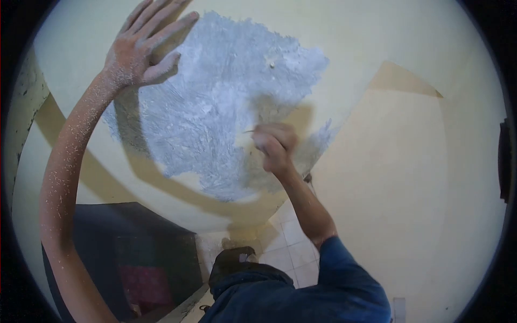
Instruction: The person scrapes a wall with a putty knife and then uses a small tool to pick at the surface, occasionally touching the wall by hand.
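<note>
My left hand lies against the pale yellow wall with its fingers spread, at the upper left edge of a scraped patch. Pale flecks dot that hand and forearm. The scraped patch is bluish grey with ragged edges and scratch marks. Over its lower right part, my right hand is closed and blurred by motion. A thin sliver pokes out to the left of the fingers; the rest of what I hold is hidden, so its kind does not show. A small hole sits in the patch's upper right.
A second wall meets this one at a corner on the right. White floor tiles show far below. A dark panel-like surface stands at the lower left, with a dull red area in it. Shadows of my arms cross the wall.
</note>
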Demonstrator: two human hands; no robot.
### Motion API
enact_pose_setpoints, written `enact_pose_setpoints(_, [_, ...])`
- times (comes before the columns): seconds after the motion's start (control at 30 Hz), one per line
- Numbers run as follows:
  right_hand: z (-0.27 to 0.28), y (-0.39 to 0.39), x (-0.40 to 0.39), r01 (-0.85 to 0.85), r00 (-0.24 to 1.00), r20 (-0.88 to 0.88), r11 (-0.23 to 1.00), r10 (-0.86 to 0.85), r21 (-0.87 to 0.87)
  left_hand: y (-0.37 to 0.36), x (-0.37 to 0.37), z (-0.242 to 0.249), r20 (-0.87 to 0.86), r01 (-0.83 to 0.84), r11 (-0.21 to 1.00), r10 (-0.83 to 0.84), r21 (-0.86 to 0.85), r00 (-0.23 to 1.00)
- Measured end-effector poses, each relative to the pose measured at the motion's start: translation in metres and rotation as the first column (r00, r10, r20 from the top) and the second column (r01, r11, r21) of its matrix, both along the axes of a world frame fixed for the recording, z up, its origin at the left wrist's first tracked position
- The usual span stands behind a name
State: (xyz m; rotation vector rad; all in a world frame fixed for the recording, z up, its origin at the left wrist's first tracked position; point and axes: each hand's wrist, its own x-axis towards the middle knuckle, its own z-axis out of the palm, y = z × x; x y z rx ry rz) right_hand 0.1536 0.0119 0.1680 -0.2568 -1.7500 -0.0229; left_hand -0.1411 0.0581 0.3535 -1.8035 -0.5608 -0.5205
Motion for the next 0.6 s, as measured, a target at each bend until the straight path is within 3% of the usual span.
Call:
enact_pose_setpoints(0.03, [-0.003,0.004,-0.001,-0.292,0.956,-0.077,0.929,0.282,-0.227,0.002,-0.001,-0.001,-0.004,0.029,1.0,-0.029,-0.003,1.0])
enact_pose_setpoints(0.13, [0.016,-0.032,0.0,-0.202,0.956,-0.192,0.972,0.222,0.117,0.004,-0.002,0.007,-0.002,-0.016,1.0,0.016,0.027,1.0])
enact_pose_setpoints(0.2, [0.014,-0.023,0.002,0.003,0.993,-0.117,0.993,0.011,0.114,0.002,-0.005,0.004,0.009,-0.027,0.999,0.026,0.026,1.0])
enact_pose_setpoints(0.27, [-0.007,-0.024,0.004,0.028,0.998,-0.062,1.0,-0.028,0.004,0.003,-0.001,0.002,0.01,0.05,0.999,-0.05,0.016,0.999])
enact_pose_setpoints(0.33, [-0.005,-0.02,-0.005,-0.146,0.989,-0.042,0.979,0.141,-0.14,0.006,0.0,0.0,0.0,0.049,0.998,-0.049,0.027,0.999])
enact_pose_setpoints(0.37, [-0.002,-0.032,0.001,-0.212,0.975,-0.082,0.973,0.204,-0.096,0.006,-0.002,0.002,0.001,0.037,0.998,-0.037,0.042,0.999])
enact_pose_setpoints(0.43, [0.007,-0.031,-0.002,-0.153,0.96,-0.224,0.985,0.167,0.078,0.005,-0.003,0.004,0.0,0.018,0.999,-0.018,0.038,1.0])
enact_pose_setpoints(0.5, [-0.003,-0.023,0.001,-0.167,0.959,-0.22,0.984,0.178,0.068,0.003,-0.002,-0.002,0.002,0.032,0.999,-0.032,0.017,0.999])
enact_pose_setpoints(0.57, [-0.022,-0.001,0.008,-0.252,0.967,-0.067,0.964,0.247,-0.084,0.006,0.0,0.0,0.008,0.085,0.996,-0.086,0.022,0.996])
enact_pose_setpoints(0.6, [-0.008,-0.01,0.009,-0.323,0.937,-0.154,0.946,0.315,-0.031,0.007,0.002,0.006,0.011,0.068,0.997,-0.068,0.027,0.998])
